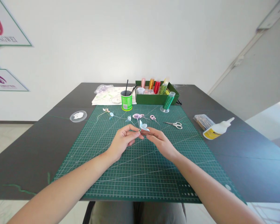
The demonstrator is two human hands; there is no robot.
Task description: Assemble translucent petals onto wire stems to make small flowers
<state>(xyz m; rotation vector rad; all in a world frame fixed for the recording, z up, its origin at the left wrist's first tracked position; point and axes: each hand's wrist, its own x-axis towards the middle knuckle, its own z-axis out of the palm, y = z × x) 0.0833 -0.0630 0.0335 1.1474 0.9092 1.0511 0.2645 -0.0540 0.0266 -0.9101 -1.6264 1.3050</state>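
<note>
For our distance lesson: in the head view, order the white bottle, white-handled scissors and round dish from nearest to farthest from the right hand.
1. White-handled scissors, on the mat, beyond the right hand
2. White bottle, right of the mat
3. Round dish, left of the mat

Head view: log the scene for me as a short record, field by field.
Left hand: pinching the base of a pale blue flower
Right hand: fingers at the same flower, grip unclear
Surface: green cutting mat
On mat: white-handled scissors, bright green cup
Right of mat: white bottle
Left of mat: round dish
</note>
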